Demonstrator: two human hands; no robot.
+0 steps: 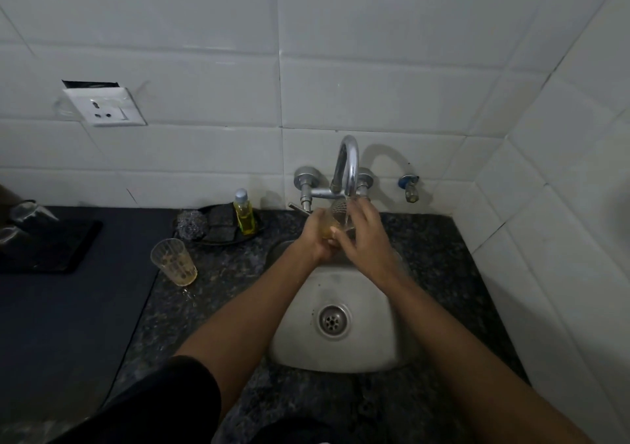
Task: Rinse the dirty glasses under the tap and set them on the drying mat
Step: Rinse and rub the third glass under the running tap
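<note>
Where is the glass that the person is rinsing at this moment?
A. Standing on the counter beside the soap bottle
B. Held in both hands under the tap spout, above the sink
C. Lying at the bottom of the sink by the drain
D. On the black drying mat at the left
B: the left hand and the right hand hold the glass under the tap, over the sink.
</note>
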